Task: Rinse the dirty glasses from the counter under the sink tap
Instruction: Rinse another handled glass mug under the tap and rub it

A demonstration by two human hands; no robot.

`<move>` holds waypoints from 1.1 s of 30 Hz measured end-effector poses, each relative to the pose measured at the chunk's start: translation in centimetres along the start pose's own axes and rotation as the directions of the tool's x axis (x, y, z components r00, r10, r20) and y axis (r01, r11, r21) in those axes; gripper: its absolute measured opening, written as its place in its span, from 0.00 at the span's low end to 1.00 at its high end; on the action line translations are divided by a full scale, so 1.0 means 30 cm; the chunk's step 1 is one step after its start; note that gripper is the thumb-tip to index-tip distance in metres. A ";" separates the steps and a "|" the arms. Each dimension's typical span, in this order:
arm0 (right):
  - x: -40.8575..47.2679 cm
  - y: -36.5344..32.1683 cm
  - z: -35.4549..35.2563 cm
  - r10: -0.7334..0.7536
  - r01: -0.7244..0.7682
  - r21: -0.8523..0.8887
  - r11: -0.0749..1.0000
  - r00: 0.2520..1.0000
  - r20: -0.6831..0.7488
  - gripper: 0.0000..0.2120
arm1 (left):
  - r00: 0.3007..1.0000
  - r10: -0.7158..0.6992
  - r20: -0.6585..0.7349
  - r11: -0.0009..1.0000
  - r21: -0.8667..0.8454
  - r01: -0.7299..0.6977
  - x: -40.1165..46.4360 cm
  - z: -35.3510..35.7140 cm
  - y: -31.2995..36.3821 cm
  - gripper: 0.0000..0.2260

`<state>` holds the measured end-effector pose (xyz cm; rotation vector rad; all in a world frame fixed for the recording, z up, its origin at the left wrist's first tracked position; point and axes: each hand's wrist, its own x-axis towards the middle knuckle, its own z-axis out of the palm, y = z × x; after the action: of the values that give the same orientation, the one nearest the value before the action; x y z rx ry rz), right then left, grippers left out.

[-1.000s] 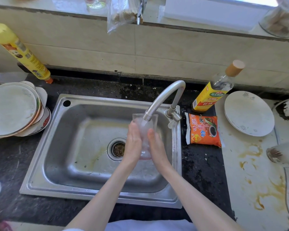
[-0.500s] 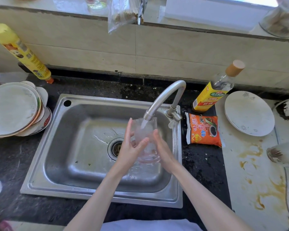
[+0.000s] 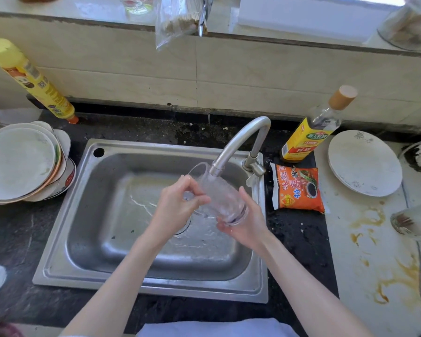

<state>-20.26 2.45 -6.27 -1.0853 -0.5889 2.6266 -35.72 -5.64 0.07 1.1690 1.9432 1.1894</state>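
Note:
A clear drinking glass (image 3: 220,195) is tilted under the spout of the curved steel tap (image 3: 238,142), its mouth toward the upper left, over the steel sink (image 3: 88,215). Water runs over it and spreads across the basin. My right hand (image 3: 247,222) cups the glass from below at its base. My left hand (image 3: 178,205) holds the glass's left side, fingers curled against it. Another dirty glass (image 3: 413,223) lies on the stained counter at the far right.
A stack of plates (image 3: 22,164) sits left of the sink, with a yellow spray can (image 3: 34,81) behind it. Right of the tap are a yellow-labelled bottle (image 3: 311,132), an orange sauce packet (image 3: 298,189) and a white plate (image 3: 363,162). Brown stains mark the right counter.
The glass has gone from upright to tilted with its mouth to the upper left. My left fingers have curled onto its side and my right hand has slid under its base.

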 end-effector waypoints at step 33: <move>0.005 -0.083 0.046 -0.047 -0.026 -0.383 0.923 0.983 -0.179 0.18 | 0.508 -0.225 0.831 0.857 -0.078 0.508 0.026 0.032 0.125 0.20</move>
<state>-21.20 4.35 -4.35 -1.4103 -1.0956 2.4194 -33.86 -3.74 3.00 0.8151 1.1350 0.5233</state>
